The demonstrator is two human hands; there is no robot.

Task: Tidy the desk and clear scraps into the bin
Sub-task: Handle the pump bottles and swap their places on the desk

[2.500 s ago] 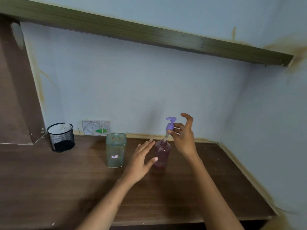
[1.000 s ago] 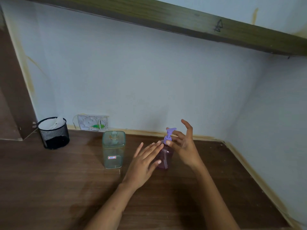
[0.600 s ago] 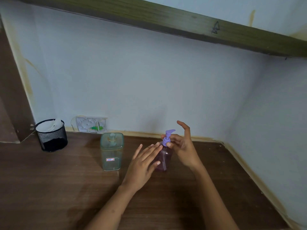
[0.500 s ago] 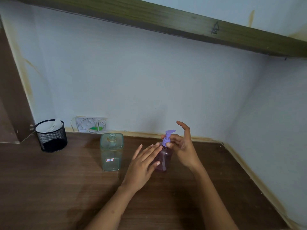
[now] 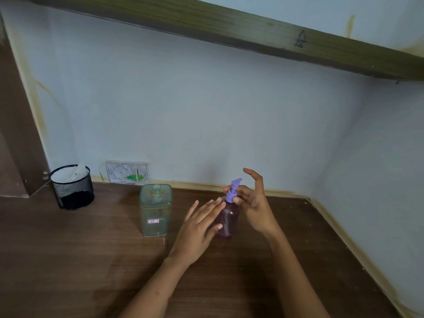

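A pink pump bottle with a purple pump head stands upright on the brown wooden desk. My right hand pinches the collar of the pump between thumb and fingers, index finger raised. My left hand rests flat against the bottle's left side, fingers straight and apart, thumb touching the bottle's body. A clear greenish square bottle without a cap stands just left of my left hand.
A black mesh bin with white paper in it stands at the back left by a brown panel. A wall socket sits behind the square bottle. A wooden shelf runs overhead. Walls close the back and right.
The pump head, held raised above the bottle 2.5 s ago, now sits down on the bottle's neck under my right hand. My left hand has stayed against the bottle.
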